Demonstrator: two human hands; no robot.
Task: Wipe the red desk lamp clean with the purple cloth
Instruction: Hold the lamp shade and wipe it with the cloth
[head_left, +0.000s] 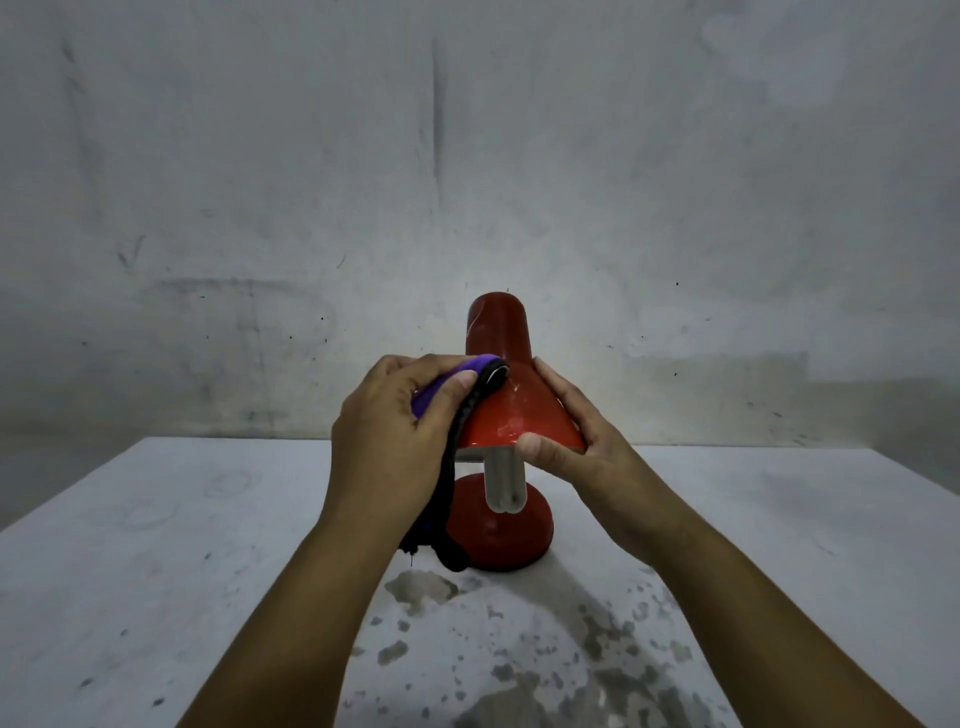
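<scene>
Fingers of the left hand (387, 415) are curled round the purple cloth (449, 382), the thumb pinning a bunched fold of it against the left flank of the red desk lamp (511, 410), up where the shade narrows toward its neck. From that fold a darker strip of the cloth hangs down along the shade's edge and trails to the table beside the lamp's round base (501, 535). On the other side the right hand (576, 431) cups the shade, fingers laid along its right slope and the thumb hooked over the lower rim near the opening, so the shade sits held between the two hands. A white bulb (504, 480) pokes out from under the shade, pointing down toward the base. The lamp stands about the middle of a pale table (171, 545), close to its far edge. Nearer the person, the tabletop carries dark wet-looking blotches (587, 654) spreading from below the base toward the bottom right. Behind it all rises a scuffed grey wall (260, 182)
</scene>
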